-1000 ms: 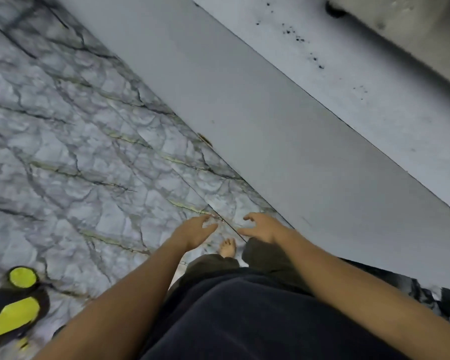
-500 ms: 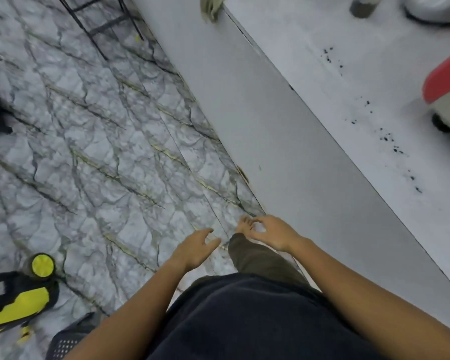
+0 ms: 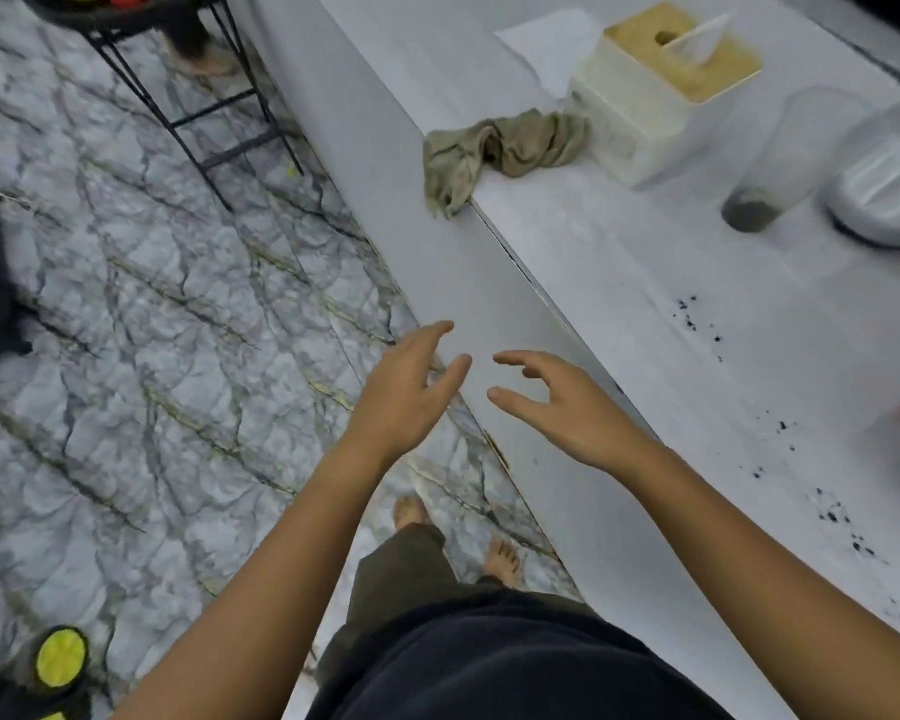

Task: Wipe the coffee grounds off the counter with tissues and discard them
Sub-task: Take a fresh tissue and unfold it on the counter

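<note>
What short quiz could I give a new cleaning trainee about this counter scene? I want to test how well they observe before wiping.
1. True or false: the left hand and right hand both hold nothing.
2. Multiple choice: what lies against the tissue box and hangs over the edge of the counter? A) a sponge B) a crumpled rag C) a brush
3. Fill in: the dark grounds lie scattered on the counter, and a clear ____ with dark powder at its bottom stands beyond them.

Key: 1 true; 2 B; 3 cup.
</note>
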